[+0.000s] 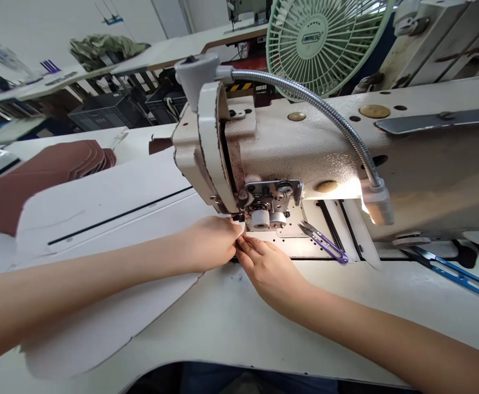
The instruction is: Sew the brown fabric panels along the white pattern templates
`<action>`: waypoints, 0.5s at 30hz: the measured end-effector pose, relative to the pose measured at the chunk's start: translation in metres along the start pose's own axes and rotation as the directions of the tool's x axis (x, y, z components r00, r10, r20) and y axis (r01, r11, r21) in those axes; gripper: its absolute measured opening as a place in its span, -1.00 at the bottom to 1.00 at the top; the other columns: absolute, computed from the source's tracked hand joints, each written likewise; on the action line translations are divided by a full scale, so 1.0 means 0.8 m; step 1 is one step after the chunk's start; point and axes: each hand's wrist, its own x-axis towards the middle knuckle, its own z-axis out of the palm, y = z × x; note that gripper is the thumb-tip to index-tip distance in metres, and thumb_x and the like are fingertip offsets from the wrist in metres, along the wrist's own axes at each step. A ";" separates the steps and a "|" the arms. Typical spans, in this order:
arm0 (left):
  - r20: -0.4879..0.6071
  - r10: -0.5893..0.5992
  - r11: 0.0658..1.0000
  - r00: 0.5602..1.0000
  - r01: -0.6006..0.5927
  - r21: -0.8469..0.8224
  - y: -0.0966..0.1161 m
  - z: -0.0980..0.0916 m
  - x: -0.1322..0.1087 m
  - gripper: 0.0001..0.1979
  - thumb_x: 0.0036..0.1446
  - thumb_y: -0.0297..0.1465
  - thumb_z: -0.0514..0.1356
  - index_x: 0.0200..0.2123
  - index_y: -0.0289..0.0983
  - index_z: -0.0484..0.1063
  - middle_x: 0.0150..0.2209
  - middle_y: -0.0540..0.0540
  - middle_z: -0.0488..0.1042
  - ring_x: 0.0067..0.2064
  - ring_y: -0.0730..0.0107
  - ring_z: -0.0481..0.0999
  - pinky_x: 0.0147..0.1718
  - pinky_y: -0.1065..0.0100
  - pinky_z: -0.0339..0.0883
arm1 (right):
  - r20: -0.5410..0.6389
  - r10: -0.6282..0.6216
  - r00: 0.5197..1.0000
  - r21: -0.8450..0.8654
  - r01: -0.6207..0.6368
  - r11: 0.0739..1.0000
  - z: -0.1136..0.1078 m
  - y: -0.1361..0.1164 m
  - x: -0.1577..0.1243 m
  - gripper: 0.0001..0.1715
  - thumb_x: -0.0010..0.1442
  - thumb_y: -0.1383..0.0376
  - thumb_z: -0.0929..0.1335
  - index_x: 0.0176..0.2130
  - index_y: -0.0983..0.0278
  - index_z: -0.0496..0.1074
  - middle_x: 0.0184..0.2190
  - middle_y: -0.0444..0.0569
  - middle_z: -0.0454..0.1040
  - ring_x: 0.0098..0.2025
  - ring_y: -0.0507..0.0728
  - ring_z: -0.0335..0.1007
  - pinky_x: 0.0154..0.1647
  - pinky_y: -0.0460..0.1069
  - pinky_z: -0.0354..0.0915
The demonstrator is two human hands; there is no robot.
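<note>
Both of my hands meet at the needle area of a cream industrial sewing machine [325, 142]. My left hand [210, 241] is closed in a pinch right below the presser foot [259, 216], and what it pinches is too small to make out. My right hand [270, 268] lies against it from the right, fingers together and pointing at the same spot. A large white sheet of material [111, 219] lies under my left forearm and runs off to the left.
Purple thread snips [325, 243] lie on the machine bed right of the needle. Blue snips [456, 273] sit further right. A gooseneck lamp [376, 200] lights the bed. A stack of maroon cut pieces [38, 175] lies far left, and a green fan [321, 44] stands behind.
</note>
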 end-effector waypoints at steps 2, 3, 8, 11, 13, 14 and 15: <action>0.049 -0.030 1.000 0.998 0.030 -0.001 0.004 0.000 0.000 -0.78 0.14 -0.60 0.00 -0.17 -0.38 0.36 -0.22 -0.19 0.50 -0.22 0.20 0.48 -0.29 0.31 0.29 | 0.006 0.007 1.000 -0.008 -0.007 1.000 0.002 0.000 0.006 -0.68 0.22 0.52 0.20 -0.12 0.50 0.46 -0.09 0.23 0.52 0.01 0.21 0.37 -0.04 0.05 0.35; 0.068 -0.041 0.999 0.997 0.041 0.001 0.006 0.000 0.000 -0.77 0.15 -0.61 -0.01 -0.15 -0.38 0.35 -0.20 -0.20 0.50 -0.19 0.18 0.48 -0.27 0.29 0.30 | 0.018 0.012 1.000 -0.006 -0.011 1.000 0.002 0.000 0.010 -0.70 0.23 0.52 0.19 -0.16 0.48 0.47 -0.15 0.22 0.54 -0.01 0.22 0.38 -0.08 0.04 0.36; 0.045 -0.063 0.998 0.997 0.064 -0.014 0.008 0.003 -0.003 -0.70 0.16 -0.61 -0.06 -0.10 -0.38 0.34 -0.14 -0.24 0.48 -0.14 0.12 0.47 -0.19 0.23 0.31 | 0.038 0.066 0.997 0.000 -0.067 0.998 0.004 0.000 0.020 -0.71 0.24 0.51 0.18 -0.24 0.42 0.47 -0.24 0.18 0.54 -0.07 0.24 0.39 -0.17 0.07 0.36; 0.014 -0.052 0.999 0.999 0.052 -0.004 0.001 0.011 -0.003 -0.67 0.10 -0.62 -0.04 -0.08 -0.35 0.33 -0.14 -0.22 0.47 -0.13 0.13 0.46 -0.19 0.24 0.31 | -0.008 0.076 0.997 0.018 -0.076 0.997 0.004 0.000 0.016 -0.70 0.23 0.54 0.18 -0.16 0.42 0.45 -0.14 0.17 0.51 -0.05 0.20 0.37 -0.10 0.06 0.34; -0.003 -0.033 0.999 0.999 0.033 0.000 -0.005 0.018 -0.001 -0.66 0.06 -0.62 -0.01 -0.09 -0.29 0.33 -0.18 -0.17 0.46 -0.15 0.15 0.45 -0.22 0.26 0.32 | -0.010 0.087 0.996 0.073 -0.086 0.994 0.005 0.001 0.014 -0.72 0.23 0.54 0.20 -0.20 0.40 0.45 -0.21 0.12 0.51 -0.15 0.16 0.39 -0.17 0.02 0.35; -0.023 -0.018 1.000 1.000 0.018 -0.003 -0.008 0.021 -0.001 -0.65 0.04 -0.62 0.00 -0.10 -0.27 0.32 -0.20 -0.15 0.46 -0.16 0.16 0.45 -0.23 0.27 0.32 | -0.003 0.100 0.995 0.098 -0.099 0.990 0.005 0.001 0.014 -0.74 0.23 0.54 0.21 -0.24 0.38 0.45 -0.26 0.09 0.51 -0.21 0.15 0.40 -0.22 0.00 0.35; -0.044 -0.004 1.000 0.999 0.004 -0.006 -0.010 0.024 0.000 -0.64 0.02 -0.63 0.00 -0.12 -0.26 0.32 -0.21 -0.13 0.45 -0.17 0.16 0.45 -0.23 0.28 0.32 | 0.003 0.116 0.993 0.116 -0.115 0.987 0.006 0.002 0.013 -0.74 0.23 0.53 0.21 -0.27 0.37 0.46 -0.30 0.07 0.50 -0.25 0.14 0.39 -0.25 -0.01 0.34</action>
